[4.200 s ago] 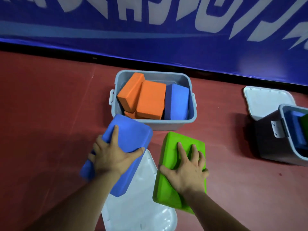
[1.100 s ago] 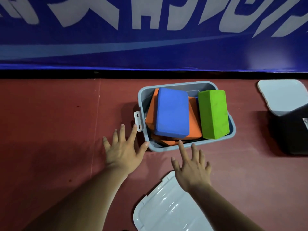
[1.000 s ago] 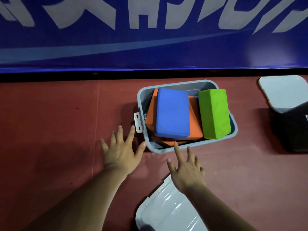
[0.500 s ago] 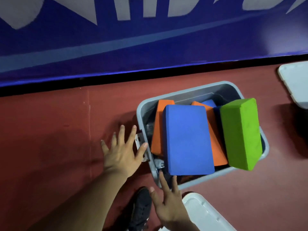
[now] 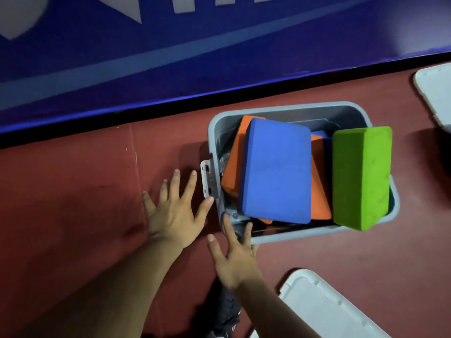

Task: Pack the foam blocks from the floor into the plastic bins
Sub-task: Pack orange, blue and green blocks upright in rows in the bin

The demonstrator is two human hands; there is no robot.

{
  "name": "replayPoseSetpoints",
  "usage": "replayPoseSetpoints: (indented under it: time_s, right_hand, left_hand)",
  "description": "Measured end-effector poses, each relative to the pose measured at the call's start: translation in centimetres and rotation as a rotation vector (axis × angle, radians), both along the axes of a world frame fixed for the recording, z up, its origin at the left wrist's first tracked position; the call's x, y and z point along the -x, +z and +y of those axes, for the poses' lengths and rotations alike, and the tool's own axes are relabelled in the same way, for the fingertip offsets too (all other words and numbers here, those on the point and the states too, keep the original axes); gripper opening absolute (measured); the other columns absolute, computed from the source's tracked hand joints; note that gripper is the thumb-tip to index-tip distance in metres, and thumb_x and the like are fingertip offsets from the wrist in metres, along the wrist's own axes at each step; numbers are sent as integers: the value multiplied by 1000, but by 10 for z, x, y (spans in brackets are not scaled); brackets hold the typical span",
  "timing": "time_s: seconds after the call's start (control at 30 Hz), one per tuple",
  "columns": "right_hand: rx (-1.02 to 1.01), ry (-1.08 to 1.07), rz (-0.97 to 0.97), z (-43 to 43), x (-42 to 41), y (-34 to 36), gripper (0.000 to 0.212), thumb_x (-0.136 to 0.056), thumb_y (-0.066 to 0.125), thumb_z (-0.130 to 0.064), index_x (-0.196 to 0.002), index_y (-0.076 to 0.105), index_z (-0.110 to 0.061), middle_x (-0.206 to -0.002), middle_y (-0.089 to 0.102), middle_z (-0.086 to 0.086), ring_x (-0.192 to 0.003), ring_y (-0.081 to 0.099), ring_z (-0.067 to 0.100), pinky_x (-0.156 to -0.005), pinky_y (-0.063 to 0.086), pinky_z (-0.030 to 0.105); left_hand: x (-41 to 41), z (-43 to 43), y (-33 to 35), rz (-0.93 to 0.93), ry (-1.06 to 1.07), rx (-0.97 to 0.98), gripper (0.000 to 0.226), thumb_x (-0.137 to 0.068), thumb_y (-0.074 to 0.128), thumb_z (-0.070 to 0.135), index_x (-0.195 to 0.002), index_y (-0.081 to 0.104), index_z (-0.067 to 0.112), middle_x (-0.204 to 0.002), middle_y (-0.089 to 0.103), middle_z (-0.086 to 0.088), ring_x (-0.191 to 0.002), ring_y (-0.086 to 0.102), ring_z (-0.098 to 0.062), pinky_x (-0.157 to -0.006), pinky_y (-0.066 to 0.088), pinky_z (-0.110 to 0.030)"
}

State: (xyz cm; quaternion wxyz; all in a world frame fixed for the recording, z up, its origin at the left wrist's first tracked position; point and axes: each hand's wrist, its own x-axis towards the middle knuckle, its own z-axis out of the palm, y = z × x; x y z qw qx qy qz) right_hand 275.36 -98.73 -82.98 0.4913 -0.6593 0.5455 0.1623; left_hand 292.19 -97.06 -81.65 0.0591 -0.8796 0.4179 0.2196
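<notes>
A grey plastic bin (image 5: pixel 305 236) stands on the red floor, full of foam blocks. A blue block (image 5: pixel 275 170) lies on top of orange blocks (image 5: pixel 233 164). A green block (image 5: pixel 360 176) stands tilted at the right end, sticking out over the rim. My left hand (image 5: pixel 174 211) is spread, fingers straight, just left of the bin, its thumb tip at the side latch (image 5: pixel 208 178). My right hand (image 5: pixel 234 254) is spread too, its fingers touching the bin's near left corner. Neither hand holds anything.
A white lid (image 5: pixel 324 308) lies on the floor at the lower right. Another white lid (image 5: pixel 436 93) shows at the right edge. A blue banner wall (image 5: pixel 170 52) runs along the back. My dark shoe (image 5: pixel 225 311) is below the right hand.
The blue and green blocks went from my hands into the bin. Since then both hands, empty, have come up to the bin's left end, and the view has closed in on it.
</notes>
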Motion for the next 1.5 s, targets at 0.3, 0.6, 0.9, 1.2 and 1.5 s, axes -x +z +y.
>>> replayPoseSetpoints:
  time_s: [0.3, 0.6, 0.9, 1.2, 1.5]
  right_hand:
    - [146, -12, 42, 16, 13, 14, 69, -90, 28, -82, -149, -6, -68, -170, -9, 11, -151, 31, 37, -121, 29, 51]
    - [378, -63, 30, 21, 41, 57, 71, -98, 29, -71, -160, 7, -45, -158, 19, 13, -150, 22, 32, -115, 34, 47]
    - [711, -290, -71, -37, 88, 37, 69, -97, 38, -64, -157, 31, -30, -146, 31, 21, -136, 31, 39, -117, 29, 50]
    - [634, -288, -460, -124, 81, -7, 68, -102, 47, -56, -161, 28, -27, -163, 34, 8, -148, 35, 23, -120, 25, 34]
    - [870, -240, -669, -81, 13, -17, 63, -105, 42, -52, -160, 33, -21, -161, 41, 1, -147, 37, 21, -117, 27, 30]
  left_hand:
    - [-2, 54, 26, -17, -94, 0, 78, -90, -9, 77, -158, -12, 40, -170, -7, -1, -155, 7, -25, -119, 8, -62]
    - [38, 56, 52, 1, -173, 128, 79, -91, 0, 75, -159, -9, 37, -170, -5, -4, -156, 6, -26, -124, 5, -55]
    - [101, 28, 34, 6, -41, 199, 79, -90, 3, 75, -160, -5, 39, -170, 4, -4, -155, 10, -25, -123, 7, -54]
    - [116, -59, -20, 303, 179, 718, 66, -100, 32, 63, -159, 11, 43, -169, 13, 3, -154, 14, -18, -123, 19, -41]
    - [55, -32, -43, 173, 176, 1113, 83, -84, 25, 76, -150, 47, 30, -154, 48, 0, -139, 45, -21, -112, 35, -31]
